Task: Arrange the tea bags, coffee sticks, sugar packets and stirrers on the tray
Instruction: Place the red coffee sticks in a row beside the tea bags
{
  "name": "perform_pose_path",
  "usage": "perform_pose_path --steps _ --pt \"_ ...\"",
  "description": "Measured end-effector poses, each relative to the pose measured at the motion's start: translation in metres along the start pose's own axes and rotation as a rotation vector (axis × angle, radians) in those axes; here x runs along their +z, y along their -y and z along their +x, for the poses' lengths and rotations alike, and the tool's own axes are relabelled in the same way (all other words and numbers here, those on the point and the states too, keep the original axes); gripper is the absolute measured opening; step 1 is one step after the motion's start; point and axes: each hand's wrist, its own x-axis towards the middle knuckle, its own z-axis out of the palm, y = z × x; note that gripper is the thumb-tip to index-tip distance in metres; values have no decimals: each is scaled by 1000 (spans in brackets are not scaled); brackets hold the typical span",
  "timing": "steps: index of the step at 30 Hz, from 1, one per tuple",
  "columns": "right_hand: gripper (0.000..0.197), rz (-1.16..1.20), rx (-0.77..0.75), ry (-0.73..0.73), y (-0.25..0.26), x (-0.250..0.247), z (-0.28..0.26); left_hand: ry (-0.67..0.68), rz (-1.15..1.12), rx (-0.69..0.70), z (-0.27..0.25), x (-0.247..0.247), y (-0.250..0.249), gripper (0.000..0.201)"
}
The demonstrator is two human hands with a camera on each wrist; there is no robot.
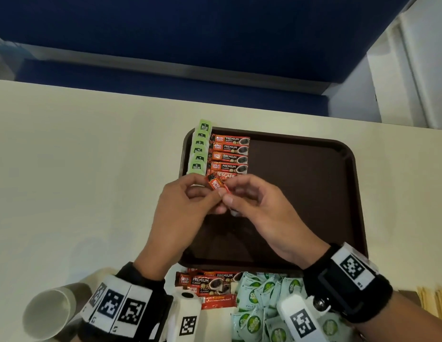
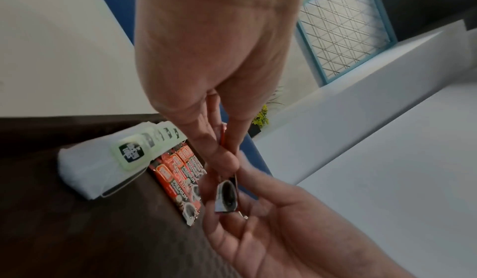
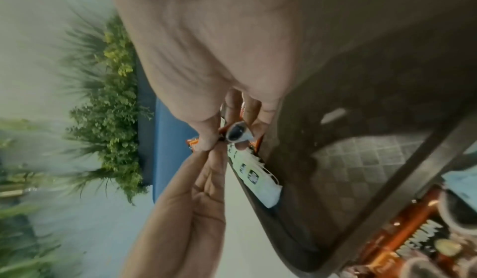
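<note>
A dark brown tray (image 1: 313, 183) lies on the cream table. Along its left side runs a column of green tea bags (image 1: 199, 149), with a column of orange coffee sticks (image 1: 230, 155) beside it. Both hands meet above the tray's left part and pinch one orange coffee stick (image 1: 216, 185) between them. My left hand (image 1: 190, 201) holds its left end, my right hand (image 1: 247, 196) its right end. In the left wrist view the coffee stick (image 2: 227, 196) shows end-on between the fingertips; the right wrist view shows the coffee stick (image 3: 237, 133) likewise.
Near the table's front edge lie loose coffee sticks (image 1: 207, 282), a pile of pale green packets (image 1: 262, 299) and yellow stirrers (image 1: 432, 302) at far right. A paper cup (image 1: 49, 312) lies on its side at front left. Blue seating stands behind the table.
</note>
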Motion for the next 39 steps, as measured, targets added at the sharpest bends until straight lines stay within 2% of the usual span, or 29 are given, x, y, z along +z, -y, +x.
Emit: perform_pose_path --steps 2,6,10,15,19,28,39 --pt "17 -102 -19 -32 -7 0 2 -16 -24 -49 0 0 3 31" --pt "14 -482 -121 -151 -17 -10 14 -131 222 29 3 -11 16 30" --pt "16 -839 -210 -99 -32 -8 22 -174 211 33 2 -23 18 22" --pt "12 -1044 -397 -139 -49 -4 27 -171 217 28 -4 -31 22 20" --pt "10 -1110 -444 -182 -53 -4 30 -174 213 20 -6 -32 28 18" --pt "10 -1131 -453 -163 -54 -5 34 -174 241 29 -6 -36 30 19" --pt "10 -1037 -481 -207 -51 -1 27 -169 253 30 -14 -38 35 9"
